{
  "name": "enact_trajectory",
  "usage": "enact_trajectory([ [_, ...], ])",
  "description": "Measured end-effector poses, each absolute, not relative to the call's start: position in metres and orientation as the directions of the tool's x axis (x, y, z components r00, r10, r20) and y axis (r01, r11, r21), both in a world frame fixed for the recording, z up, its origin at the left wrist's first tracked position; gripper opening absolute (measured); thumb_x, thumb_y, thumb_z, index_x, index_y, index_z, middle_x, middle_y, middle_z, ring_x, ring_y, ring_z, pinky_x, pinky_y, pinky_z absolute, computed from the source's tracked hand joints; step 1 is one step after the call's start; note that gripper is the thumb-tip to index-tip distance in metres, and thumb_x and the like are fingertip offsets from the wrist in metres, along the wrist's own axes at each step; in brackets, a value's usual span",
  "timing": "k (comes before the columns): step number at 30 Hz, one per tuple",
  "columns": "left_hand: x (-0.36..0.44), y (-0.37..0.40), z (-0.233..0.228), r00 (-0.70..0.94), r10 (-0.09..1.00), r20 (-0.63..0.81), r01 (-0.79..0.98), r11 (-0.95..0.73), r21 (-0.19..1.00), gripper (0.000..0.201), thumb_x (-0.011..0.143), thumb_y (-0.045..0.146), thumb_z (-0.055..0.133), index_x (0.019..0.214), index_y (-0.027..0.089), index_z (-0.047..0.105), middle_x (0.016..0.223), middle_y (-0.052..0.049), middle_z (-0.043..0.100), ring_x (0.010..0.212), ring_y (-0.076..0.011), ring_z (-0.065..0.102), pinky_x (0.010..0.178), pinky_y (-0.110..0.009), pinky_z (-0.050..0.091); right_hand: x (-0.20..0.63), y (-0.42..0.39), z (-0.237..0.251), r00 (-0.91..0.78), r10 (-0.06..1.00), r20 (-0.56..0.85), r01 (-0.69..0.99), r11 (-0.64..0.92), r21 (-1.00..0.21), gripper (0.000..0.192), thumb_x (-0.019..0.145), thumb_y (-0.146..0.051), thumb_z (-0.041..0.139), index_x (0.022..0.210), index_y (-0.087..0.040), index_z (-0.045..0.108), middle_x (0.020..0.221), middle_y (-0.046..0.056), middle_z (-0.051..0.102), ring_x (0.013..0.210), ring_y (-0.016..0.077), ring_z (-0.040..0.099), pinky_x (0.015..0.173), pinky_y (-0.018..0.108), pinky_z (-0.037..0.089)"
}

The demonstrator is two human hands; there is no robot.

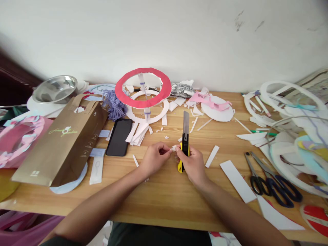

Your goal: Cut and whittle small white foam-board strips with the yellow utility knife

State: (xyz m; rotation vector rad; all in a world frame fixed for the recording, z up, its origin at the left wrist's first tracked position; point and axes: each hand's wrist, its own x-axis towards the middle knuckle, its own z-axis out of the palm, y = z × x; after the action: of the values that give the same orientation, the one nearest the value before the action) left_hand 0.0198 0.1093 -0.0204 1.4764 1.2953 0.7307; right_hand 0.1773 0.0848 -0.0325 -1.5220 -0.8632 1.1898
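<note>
Left hand (155, 159) and right hand (193, 164) pinch a small white scrap (174, 148) between them over the wooden table (159, 205), the right also gripping a yellow-and-black cutter (185, 139), blade upward. Beyond stands a red-topped ring frame (142, 102).

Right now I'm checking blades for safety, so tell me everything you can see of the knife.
The knife has a wide grey blade, metal by its look, extended from a black and yellow handle that looks like plastic. The right hand holds it, hiding part of the handle. The blade points away from the person, over the table, and seems to touch nothing; its sharpness cannot be told.
</note>
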Motion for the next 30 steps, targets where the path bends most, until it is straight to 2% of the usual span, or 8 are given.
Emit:
enact_trajectory([
  [3,0.010,0.112,-0.019,0.285,0.952,-0.113,0.450,-0.029,0.893,0.019,0.082,0.030,0.064,0.068,0.018,0.059,0.063,0.002,0.059,0.058,-0.0117,0.049,0.056,-0.024,0.036,0.183,0.091,-0.030,0.335,0.890,-0.311,-0.231,-0.243,-0.942,0.036,0.069,-0.047,0.081,0.087,-0.018,0.069,0.072,-0.001,0.064,0.054,0.0098,0.056,0.045,0.020,0.046],
  [7,-0.005,0.119,-0.014,0.238,0.969,0.066,0.614,-0.203,0.763,0.038,0.088,0.039,0.060,0.057,0.019,0.050,0.056,0.002,0.049,0.057,-0.0129,0.042,0.057,-0.028,0.030,0.184,0.089,-0.026,0.099,0.945,-0.312,-0.316,-0.267,-0.910,0.029,0.072,-0.041,0.081,0.085,-0.018,0.069,0.082,0.001,0.068,0.058,0.0081,0.056,0.048,0.019,0.046],
  [9,-0.009,0.121,-0.010,0.222,0.969,0.112,0.609,-0.227,0.760,0.046,0.093,0.043,0.052,0.054,0.019,0.047,0.054,0.002,0.045,0.055,-0.0129,0.040,0.057,-0.029,0.029,0.182,0.085,-0.026,0.025,0.949,-0.313,-0.318,-0.289,-0.903,0.027,0.073,-0.040,0.080,0.086,-0.018,0.069,0.081,0.001,0.068,0.058,0.0084,0.056,0.048,0.020,0.046],
  [13,-0.001,0.116,-0.009,0.259,0.960,0.107,0.393,-0.206,0.896,0.028,0.089,0.043,0.060,0.075,0.019,0.065,0.071,-0.002,0.061,0.066,-0.0148,0.053,0.063,-0.027,0.040,0.179,0.080,-0.029,0.028,0.945,-0.327,-0.331,-0.300,-0.894,0.029,0.072,-0.040,0.080,0.087,-0.019,0.068,0.069,-0.002,0.063,0.055,0.0096,0.056,0.047,0.021,0.046],
  [16,0.011,0.110,-0.017,0.272,0.962,-0.019,0.170,-0.028,0.985,0.029,0.081,0.044,0.070,0.095,0.019,0.067,0.088,-0.004,0.069,0.075,-0.0154,0.061,0.070,-0.027,0.047,0.178,0.082,-0.030,0.014,0.947,-0.321,-0.320,-0.300,-0.899,0.030,0.071,-0.041,0.081,0.086,-0.018,0.068,0.063,-0.005,0.058,0.051,0.0093,0.054,0.043,0.021,0.044],
  [20,0.020,0.107,-0.025,0.278,0.951,-0.132,-0.055,0.152,0.987,0.031,0.076,0.044,0.075,0.086,0.016,0.065,0.084,-0.004,0.070,0.075,-0.0146,0.064,0.073,-0.028,0.051,0.177,0.083,-0.030,0.038,0.960,-0.278,-0.299,-0.255,-0.920,0.030,0.072,-0.042,0.080,0.086,-0.018,0.068,0.063,-0.004,0.059,0.052,0.0096,0.055,0.046,0.022,0.046],
  [24,0.020,0.107,-0.024,0.333,0.936,-0.115,-0.199,0.189,0.962,0.034,0.070,0.040,0.081,0.089,0.016,0.066,0.085,-0.004,0.071,0.078,-0.0162,0.067,0.078,-0.032,0.053,0.174,0.082,-0.032,0.077,0.968,-0.240,-0.313,-0.205,-0.927,0.029,0.073,-0.042,0.079,0.085,-0.019,0.067,0.067,-0.003,0.063,0.057,0.0099,0.059,0.053,0.023,0.049],
  [30,0.016,0.110,-0.022,0.219,0.971,-0.093,-0.199,0.138,0.970,0.031,0.070,0.040,0.081,0.084,0.015,0.069,0.084,-0.005,0.071,0.076,-0.0165,0.067,0.076,-0.032,0.054,0.171,0.079,-0.030,0.053,0.976,-0.211,-0.195,-0.197,-0.961,0.033,0.076,-0.047,0.075,0.090,-0.019,0.065,0.080,0.002,0.070,0.066,0.0152,0.067,0.054,0.025,0.053],
])
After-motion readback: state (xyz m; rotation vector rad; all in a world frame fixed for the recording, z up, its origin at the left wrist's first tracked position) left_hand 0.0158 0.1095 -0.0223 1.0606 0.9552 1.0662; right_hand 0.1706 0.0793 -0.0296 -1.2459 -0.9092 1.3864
